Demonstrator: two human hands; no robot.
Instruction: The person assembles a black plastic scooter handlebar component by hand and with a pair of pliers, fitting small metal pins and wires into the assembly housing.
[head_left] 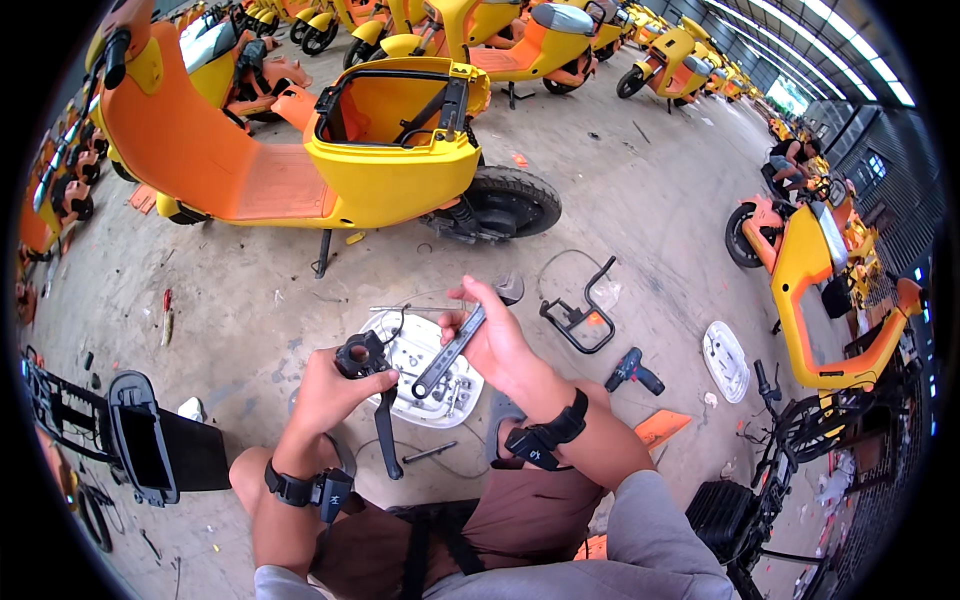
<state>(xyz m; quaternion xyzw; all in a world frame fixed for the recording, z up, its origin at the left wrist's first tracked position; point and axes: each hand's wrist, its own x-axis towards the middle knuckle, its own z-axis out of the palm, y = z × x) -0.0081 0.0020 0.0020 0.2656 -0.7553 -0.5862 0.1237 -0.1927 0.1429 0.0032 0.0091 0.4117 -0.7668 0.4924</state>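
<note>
The left hand (330, 392) is closed around the clamp end of a black lever (386, 430), its thumb laid across the part and pointing right. The lever is in front of the person, over the left edge of a white tray (443, 419). Its clamp is uppermost, and the blade's long axis runs down the view, slightly to the right, with the tip toward the person.

The right hand (497, 345) is partly curled, gripping a grey wrench (452, 352) loosely near its upper end; the exact finger contact is partly hidden. The wrench's long axis runs diagonally, upper right to lower left, with its ringed end lowest and pointing toward the lever. The wrench and the lever are apart.

The tray rests on the floor (270, 270) beneath the hands and contains small loose parts. A drill (634, 372) lies to the right of the right forearm, near a black frame (582, 322). A yellow and orange scooter (395, 185) stands beyond the tray on its stand.
</note>
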